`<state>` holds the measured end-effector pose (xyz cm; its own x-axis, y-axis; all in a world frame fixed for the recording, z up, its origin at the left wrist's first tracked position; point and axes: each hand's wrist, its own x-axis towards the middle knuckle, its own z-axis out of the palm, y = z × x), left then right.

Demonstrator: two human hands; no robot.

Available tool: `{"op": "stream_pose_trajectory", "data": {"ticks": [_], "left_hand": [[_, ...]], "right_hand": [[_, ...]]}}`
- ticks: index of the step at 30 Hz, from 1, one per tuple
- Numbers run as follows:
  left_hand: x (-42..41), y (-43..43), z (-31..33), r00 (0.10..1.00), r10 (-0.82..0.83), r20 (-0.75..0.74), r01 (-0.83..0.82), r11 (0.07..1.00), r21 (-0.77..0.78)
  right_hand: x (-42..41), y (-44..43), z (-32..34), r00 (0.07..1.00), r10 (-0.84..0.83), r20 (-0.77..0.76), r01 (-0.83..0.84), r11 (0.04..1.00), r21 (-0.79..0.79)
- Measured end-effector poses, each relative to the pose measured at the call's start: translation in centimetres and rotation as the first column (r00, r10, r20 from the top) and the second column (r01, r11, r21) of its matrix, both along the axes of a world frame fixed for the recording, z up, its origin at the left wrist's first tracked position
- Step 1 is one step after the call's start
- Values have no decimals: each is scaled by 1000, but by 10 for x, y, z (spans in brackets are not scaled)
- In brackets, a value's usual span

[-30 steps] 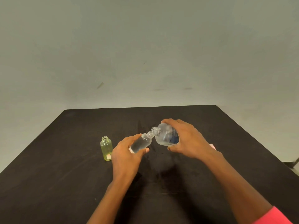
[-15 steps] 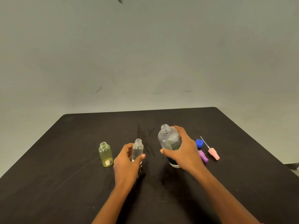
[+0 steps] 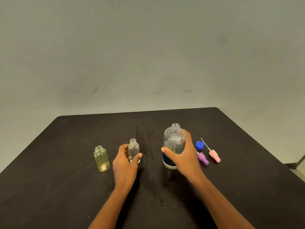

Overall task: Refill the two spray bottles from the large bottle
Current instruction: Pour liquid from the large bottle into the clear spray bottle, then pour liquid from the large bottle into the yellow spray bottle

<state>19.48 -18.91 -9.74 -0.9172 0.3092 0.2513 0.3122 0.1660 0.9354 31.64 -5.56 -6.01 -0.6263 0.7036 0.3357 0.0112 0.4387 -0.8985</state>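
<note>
The large bottle point(image 3: 174, 146) stands upright on the dark desk point(image 3: 66, 187), right of centre, its threaded neck uncapped. It is a rounded clear plastic cylinder, frosted-looking above, with a dark blue band of label near its base. The right hand point(image 3: 183, 156) wraps it from the right side, thumb across the front, a clenched grip on the body.

Well to its left stands the clear spray bottle point(image 3: 133, 150), small, straight-walled and transparent, also open at its ribbed neck. The left hand point(image 3: 126, 164) curls around its lower half, thumb in front and fingers behind, grasping it while its base rests on the desk. How much liquid it holds cannot be told through the clear wall.

Just beyond that hand, apart from it, stands the yellow spray bottle point(image 3: 101, 158), the same stubby shape in yellow-tinted plastic, open-necked, with a pale patch low on its front (a small label, perhaps). It looks empty or close to it.

Judging from this, the clear 1 of the 2 seems to be the bottle in hand, and the yellow 1 is still to be filled; both then need their tops.

Those tops lie right of the large bottle: a blue cap point(image 3: 199, 145), a purple sprayer head point(image 3: 203, 158) and a pink sprayer head point(image 3: 214, 156) with a thin dip tube. The desk surface is matt black and faintly scuffed.
</note>
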Motion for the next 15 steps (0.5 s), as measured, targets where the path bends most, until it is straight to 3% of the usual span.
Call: {"op": "stream_pose_trajectory", "data": {"ticks": [15], "left_hand": [[-30,19,-2,997,59,-40,-61,997,-44]], "right_hand": [[0,4,-3,999,31,-13,-31,1000,-2]]}}
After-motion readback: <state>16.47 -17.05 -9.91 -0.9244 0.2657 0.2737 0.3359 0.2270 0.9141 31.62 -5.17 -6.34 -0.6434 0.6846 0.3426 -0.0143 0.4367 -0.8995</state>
